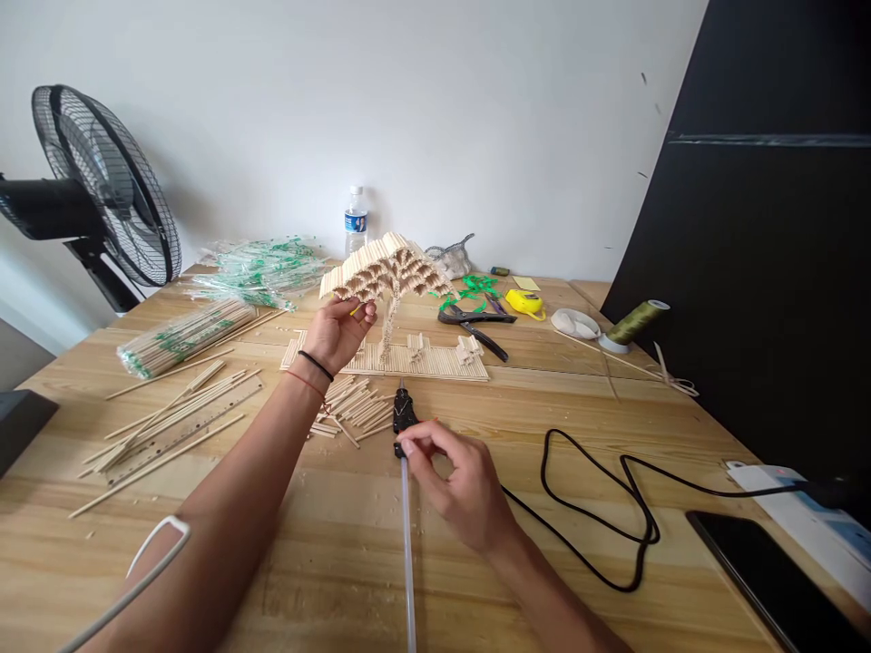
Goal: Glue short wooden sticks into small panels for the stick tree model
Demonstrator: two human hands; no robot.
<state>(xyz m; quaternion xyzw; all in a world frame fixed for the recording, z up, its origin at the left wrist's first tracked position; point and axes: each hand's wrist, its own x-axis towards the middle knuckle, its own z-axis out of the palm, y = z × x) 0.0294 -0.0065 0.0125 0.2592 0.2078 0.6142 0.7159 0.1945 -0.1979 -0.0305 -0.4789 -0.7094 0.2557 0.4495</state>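
Observation:
My left hand (338,331) is raised over the table, fingers curled on the lower edge of a roof made of wooden sticks (386,268). That roof stands on a thin stick column (390,325) above a flat stick base (408,361) carrying small stick pieces. My right hand (455,482) lies nearer to me, its fingers closed on a black glue gun (404,415) with a clear glue stick (406,544) sticking out toward me. The gun's nozzle points at the base. A heap of short cut sticks (354,406) lies between both hands.
A black cable (599,508) loops across the table on the right, near a phone (768,571). Loose sticks and a ruler (183,424) lie left, with bagged sticks (183,336) behind. Pliers (476,319), a yellow tape measure (523,302), a thread spool (630,325), a water bottle (355,220) and a fan (102,190) stand further back.

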